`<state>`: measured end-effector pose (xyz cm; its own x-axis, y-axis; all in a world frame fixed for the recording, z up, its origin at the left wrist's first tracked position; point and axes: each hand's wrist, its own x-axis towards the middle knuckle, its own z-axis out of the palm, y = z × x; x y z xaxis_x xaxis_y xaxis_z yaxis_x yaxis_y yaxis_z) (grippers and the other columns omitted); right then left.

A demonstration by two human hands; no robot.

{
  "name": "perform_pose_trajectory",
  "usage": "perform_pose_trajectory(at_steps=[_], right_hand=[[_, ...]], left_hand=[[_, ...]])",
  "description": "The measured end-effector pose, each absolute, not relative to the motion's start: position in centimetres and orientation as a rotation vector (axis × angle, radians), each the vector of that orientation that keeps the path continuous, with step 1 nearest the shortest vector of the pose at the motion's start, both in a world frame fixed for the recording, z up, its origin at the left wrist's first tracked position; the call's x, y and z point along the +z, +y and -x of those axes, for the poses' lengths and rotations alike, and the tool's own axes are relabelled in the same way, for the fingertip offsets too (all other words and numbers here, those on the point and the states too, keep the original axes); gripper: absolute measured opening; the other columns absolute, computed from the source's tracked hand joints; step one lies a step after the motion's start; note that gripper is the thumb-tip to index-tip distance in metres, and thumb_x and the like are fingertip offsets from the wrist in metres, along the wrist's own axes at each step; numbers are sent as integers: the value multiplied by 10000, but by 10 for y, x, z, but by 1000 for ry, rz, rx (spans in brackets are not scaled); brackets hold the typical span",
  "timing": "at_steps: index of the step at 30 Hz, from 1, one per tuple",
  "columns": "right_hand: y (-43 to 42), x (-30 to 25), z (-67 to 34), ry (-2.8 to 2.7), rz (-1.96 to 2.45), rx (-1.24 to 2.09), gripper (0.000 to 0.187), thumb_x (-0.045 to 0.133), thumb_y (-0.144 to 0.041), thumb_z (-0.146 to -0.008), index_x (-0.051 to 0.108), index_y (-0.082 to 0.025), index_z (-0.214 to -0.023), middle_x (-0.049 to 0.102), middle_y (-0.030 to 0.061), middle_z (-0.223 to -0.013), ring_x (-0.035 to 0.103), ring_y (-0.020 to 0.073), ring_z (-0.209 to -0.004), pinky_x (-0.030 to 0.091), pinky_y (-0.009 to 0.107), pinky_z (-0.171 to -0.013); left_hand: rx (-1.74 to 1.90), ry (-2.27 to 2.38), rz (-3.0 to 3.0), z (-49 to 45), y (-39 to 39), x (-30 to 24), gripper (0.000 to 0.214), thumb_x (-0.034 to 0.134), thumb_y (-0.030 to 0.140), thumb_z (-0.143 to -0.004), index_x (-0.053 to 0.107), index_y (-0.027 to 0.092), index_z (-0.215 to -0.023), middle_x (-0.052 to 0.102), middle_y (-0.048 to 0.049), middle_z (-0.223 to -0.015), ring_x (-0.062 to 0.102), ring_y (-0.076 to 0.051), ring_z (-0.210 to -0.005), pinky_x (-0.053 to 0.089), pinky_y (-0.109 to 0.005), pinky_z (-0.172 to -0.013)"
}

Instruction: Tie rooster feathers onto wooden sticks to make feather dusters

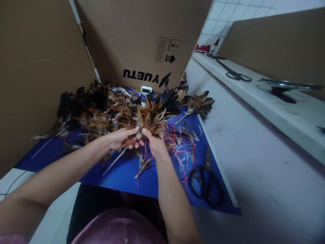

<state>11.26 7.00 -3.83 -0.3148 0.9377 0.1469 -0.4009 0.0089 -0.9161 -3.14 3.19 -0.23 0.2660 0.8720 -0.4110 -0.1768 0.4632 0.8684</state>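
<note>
Between my two hands is a feather duster [151,118], its brown and tan plumes fanned upward and its thin stick pointing down to the left. My left hand [124,137] is closed around the base of the feathers where they meet the stick. From the other side, my right hand [154,140] pinches the same base, thumb close to the left thumb. Red string [177,142] tangles on the blue tabletop [149,183] beside my right hand. Loose brown and black feathers [93,112] are heaped behind and left of my hands.
Black-handled scissors [207,184] lie at the table's right edge. Another feather bundle on a stick [200,103] rests at the back right. A small white digital device [146,90] stands before the tall cardboard box [122,40]. More scissors [236,75] lie on the white ledge [254,88].
</note>
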Motion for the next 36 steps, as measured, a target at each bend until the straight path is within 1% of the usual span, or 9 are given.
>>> perform_pose_trajectory(at_steps=[4, 9, 16, 20, 24, 29, 31, 33, 36], right_hand=[[70, -36, -114, -1263, 702, 1541, 225, 683, -407, -725, 665, -194, -657, 678, 22, -642, 665, 189, -753, 554, 321, -725], [69, -35, -115, -1302, 706, 1517, 209, 672, -398, -746, 686, -199, -685, 693, 14, -667, 670, 193, -780, 554, 342, -764], [71, -42, -114, -1268, 654, 1489, 183, 691, -336, -746, 721, -185, -845, 738, 26, -889, 669, 192, -922, 500, 356, -923], [71, -43, -115, -1286, 627, 1496, 191, 697, -342, -748, 722, -186, -855, 737, 21, -838, 668, 198, -941, 482, 366, -953], [70, -43, -113, -1299, 630, 1495, 216, 689, -356, -754, 719, -184, -881, 732, 18, -792, 670, 199, -921, 488, 373, -942], [69, -45, -108, -1250, 633, 1484, 277, 678, -396, -762, 699, -189, -945, 731, 28, -897, 637, 193, -1020, 457, 381, -995], [67, -44, -108, -1221, 596, 1603, 315, 677, -426, -759, 683, -191, -968, 722, 37, -952, 643, 188, -984, 499, 369, -929], [65, -43, -110, -1245, 552, 1787, 370, 714, -427, -721, 666, -196, -1006, 713, 39, -938, 654, 178, -870, 547, 338, -783], [64, -40, -115, -1330, 592, 1951, 423, 781, -393, -643, 662, -189, -994, 659, -11, -715, 559, 108, -569, 470, 236, -507]], left_hand=[[809, 1066, -847, 32, 31, -1, 462, 598, 514, -818, 649, 63, -733, 634, -108, -634, 421, -58, -420, 248, -151, -326], [820, 1077, -830, 30, 28, 2, 429, 643, 533, -773, 635, 104, -791, 627, -84, -714, 411, -54, -468, 184, -150, -358], [791, 1089, -751, 29, 27, 4, 458, 704, 562, -698, 538, 135, -696, 513, -3, -628, 311, -29, -449, 172, -162, -384], [763, 1099, -764, 30, 26, 6, 506, 706, 602, -667, 535, 129, -722, 524, -12, -670, 332, -29, -473, 195, -150, -395], [754, 1063, -781, 31, 25, 8, 483, 753, 547, -649, 527, 131, -747, 483, 14, -651, 325, -24, -475, 180, -143, -404], [798, 1172, -784, 31, 25, 9, 474, 779, 504, -633, 471, 146, -677, 399, 56, -571, 291, -26, -457, 155, -157, -400], [823, 1240, -804, 33, 25, 12, 459, 754, 503, -662, 463, 148, -646, 411, 48, -567, 312, -33, -461, 183, -169, -401], [842, 1270, -823, 36, 24, 15, 452, 741, 498, -677, 460, 149, -625, 399, 49, -553, 316, -35, -460, 192, -174, -402], [854, 1256, -823, 47, 22, 21, 486, 769, 505, -636, 436, 154, -602, 350, 64, -529, 276, -26, -448, 158, -168, -391]])
